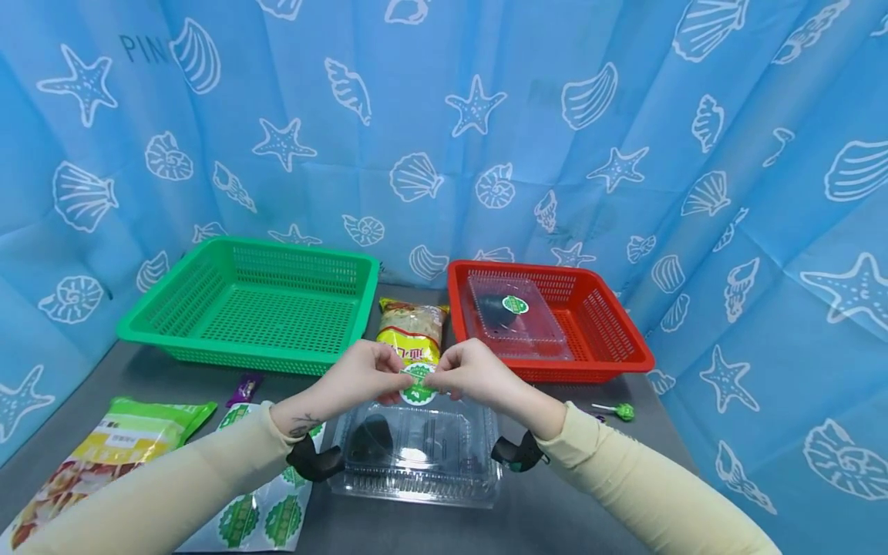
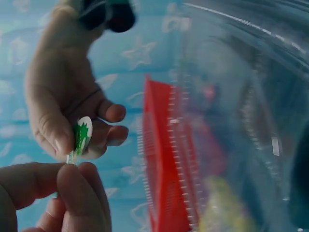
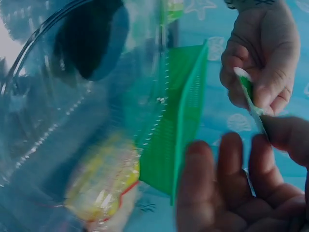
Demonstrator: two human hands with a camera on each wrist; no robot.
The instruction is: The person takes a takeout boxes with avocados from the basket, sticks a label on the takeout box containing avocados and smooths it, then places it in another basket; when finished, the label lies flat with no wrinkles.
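A round green-and-white sticker [image 1: 419, 395] is held up between my two hands. My left hand [image 1: 357, 378] pinches its left edge between thumb and fingertips. At the opposite edge, my right hand [image 1: 479, 375] pinches it the same way. Seen edge-on in the left wrist view, the sticker [image 2: 83, 135] looks slightly bent. Below the hands a clear plastic clamshell box [image 1: 430, 447] lies lid up on the dark table, with dark reflections on its lid. Left of the box, partly under my left forearm, lies a sheet of similar stickers [image 1: 260, 509].
A green basket [image 1: 277, 356] stands at the back left. In the red basket [image 1: 548, 370] at the back right sits another clear box [image 1: 486, 308] with a green sticker. Yellow food bags [image 1: 409, 320] [image 1: 132, 439], a purple-wrapped candy [image 1: 244, 388] and a green lollipop [image 1: 624, 412] lie around.
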